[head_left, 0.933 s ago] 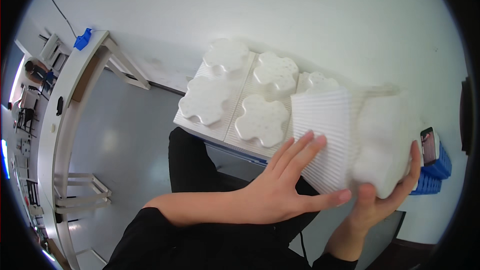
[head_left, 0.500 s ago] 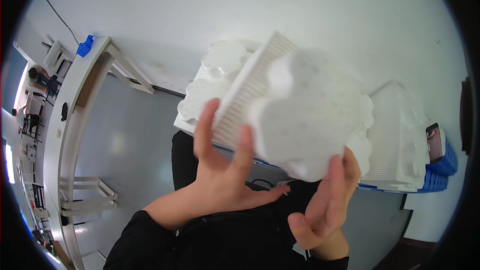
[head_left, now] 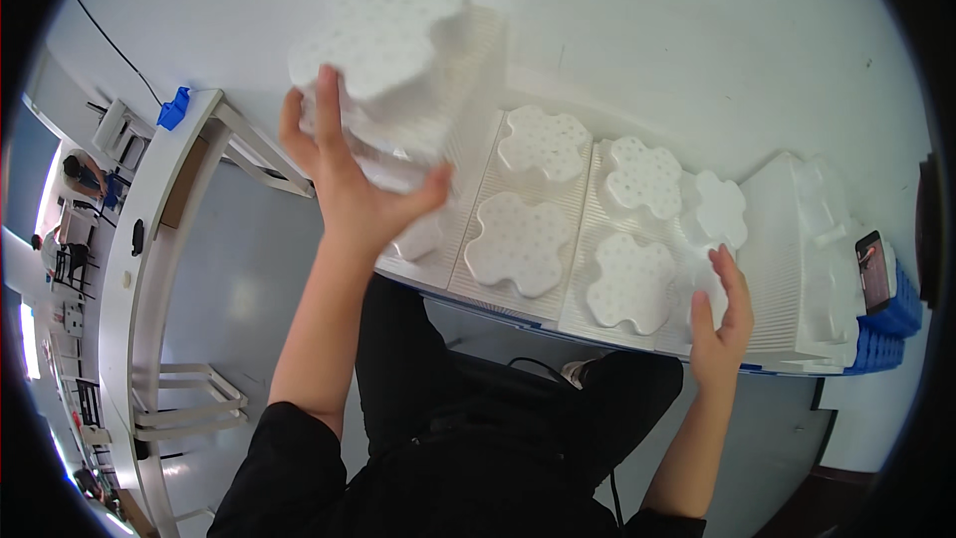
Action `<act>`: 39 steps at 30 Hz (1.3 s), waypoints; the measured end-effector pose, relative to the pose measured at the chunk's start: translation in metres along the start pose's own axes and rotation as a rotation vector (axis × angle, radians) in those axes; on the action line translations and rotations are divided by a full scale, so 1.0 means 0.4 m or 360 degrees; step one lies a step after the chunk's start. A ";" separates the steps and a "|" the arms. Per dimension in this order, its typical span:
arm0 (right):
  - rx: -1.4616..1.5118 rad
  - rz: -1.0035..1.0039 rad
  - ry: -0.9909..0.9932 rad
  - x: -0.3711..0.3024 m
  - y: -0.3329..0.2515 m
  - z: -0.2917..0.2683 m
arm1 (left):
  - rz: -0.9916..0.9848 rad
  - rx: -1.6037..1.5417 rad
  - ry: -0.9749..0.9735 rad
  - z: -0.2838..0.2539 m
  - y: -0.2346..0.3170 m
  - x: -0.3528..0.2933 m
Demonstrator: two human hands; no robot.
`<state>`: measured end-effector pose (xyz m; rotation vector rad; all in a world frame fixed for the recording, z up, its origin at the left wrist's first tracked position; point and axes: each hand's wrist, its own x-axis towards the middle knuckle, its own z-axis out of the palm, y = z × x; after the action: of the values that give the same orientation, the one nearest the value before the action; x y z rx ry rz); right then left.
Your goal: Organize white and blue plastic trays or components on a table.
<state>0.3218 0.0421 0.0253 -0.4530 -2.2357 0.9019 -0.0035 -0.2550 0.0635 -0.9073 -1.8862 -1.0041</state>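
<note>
My left hand is raised at the upper left, its fingers and thumb spread wide against the near side of a white ribbed plastic tray with a cloud-shaped raised form. Motion blurs that tray, and I cannot tell whether it rests on something below. My right hand is held with fingers apart and nothing between them, over the right part of the row of white trays. Similar trays lie in front of me, bearing lobed, dimpled forms.
At the right stands a taller ribbed white piece. Beside it are blue plastic bins and a phone. A long white table with a small blue bin runs along the left. People sit far off at the left.
The tray that was between both hands over the middle is now at the upper left by my left hand. My right hand has moved right, away from it, uncovering the middle trays.
</note>
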 end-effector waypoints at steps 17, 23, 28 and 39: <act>-0.0879 0.0114 0.0232 -0.029 0.162 0.018 | 0.0062 0.0220 -0.0145 0.133 -0.116 0.147; -0.0881 0.0117 0.0239 -0.034 0.155 0.018 | -0.0024 0.0477 -0.0607 0.076 -0.026 0.210; -0.0912 0.0103 0.0244 -0.037 0.155 0.017 | 0.0041 0.0522 -0.0550 0.080 -0.020 0.196; -0.0951 0.0112 0.0232 -0.040 0.164 0.020 | 0.0362 0.0621 -0.0431 0.146 -0.049 0.127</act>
<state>0.3316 0.0756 -0.0329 -0.8393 -2.3356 0.2009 -0.0600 -0.2013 0.0808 -1.0279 -2.0473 -0.3709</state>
